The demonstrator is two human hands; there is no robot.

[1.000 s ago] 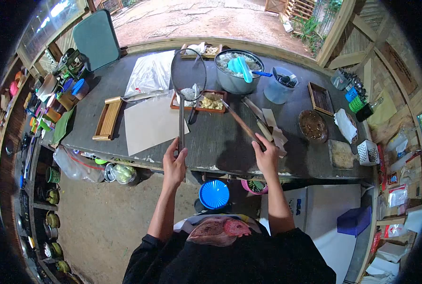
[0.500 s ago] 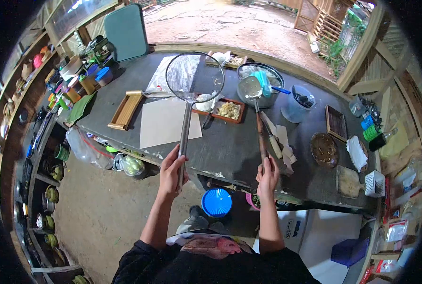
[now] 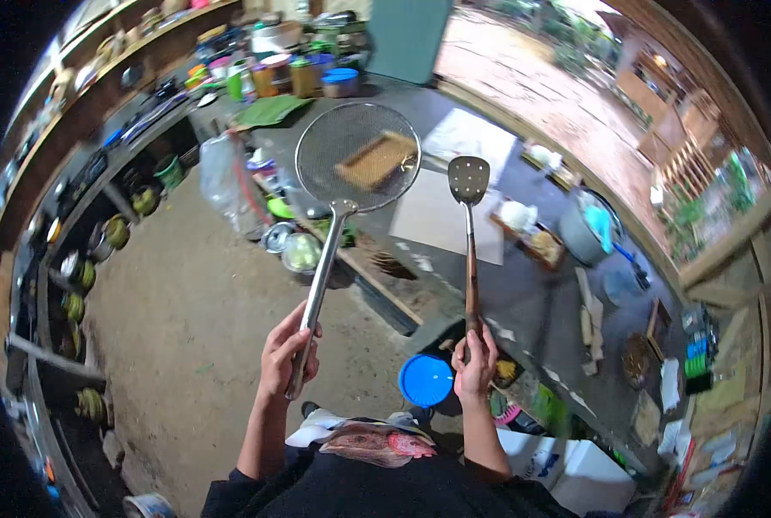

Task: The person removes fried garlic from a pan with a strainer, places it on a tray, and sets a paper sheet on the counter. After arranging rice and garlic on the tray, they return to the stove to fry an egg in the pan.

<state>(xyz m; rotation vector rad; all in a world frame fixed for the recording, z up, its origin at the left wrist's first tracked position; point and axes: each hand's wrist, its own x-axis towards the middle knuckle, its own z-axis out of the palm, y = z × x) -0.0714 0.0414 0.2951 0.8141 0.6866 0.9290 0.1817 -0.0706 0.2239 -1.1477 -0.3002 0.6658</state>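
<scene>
My left hand is wrapped round the metal handle of a round mesh strainer, whose wide wire bowl points up and away from me. Through the mesh a bamboo tray shows on the table behind. In my right hand is the dark wooden handle of a slotted spatula, its perforated metal blade held upright. Both tools are in the air, apart from each other. Beyond the spatula lies a pale sheet on the dark table.
The dark table runs along the right, bearing a pot and a tray of food. A blue lid or tub is near my feet. Shelves line the left wall. A plastic bag hangs at the table edge.
My view has turned left, so the table has shifted rightward. The spatula has come away from beside the pot and is now upright. The strainer stays in my left hand.
</scene>
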